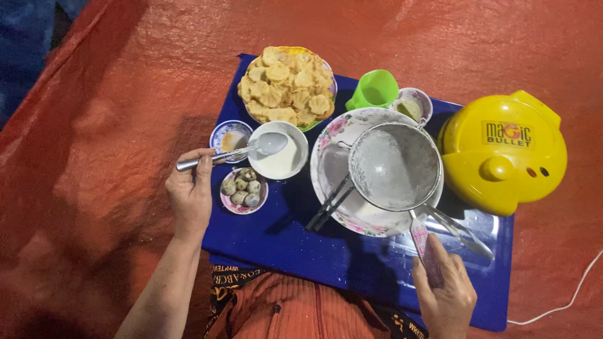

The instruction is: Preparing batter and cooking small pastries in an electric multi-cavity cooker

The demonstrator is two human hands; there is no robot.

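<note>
Sieve [394,166]: sitting over floral bowl [333,135], mesh coated white, nearly emptied.
Right hand [445,290]: fingers clamped on sieve handle.
Left hand [190,188]: gripping spoon [233,150], hovering over white bowl [279,164] at nine o'clock, liquid remaining.

Both forearms are bare to the bottom edge of the view, with no sleeves, rings, watch or bracelets showing on the left hand [190,196] or the right hand [447,295]. Between the arms lies an orange ribbed garment [295,311] with a dark seam line down its middle. A black cloth with orange lettering [233,280] borders it at the top and sides.
</note>
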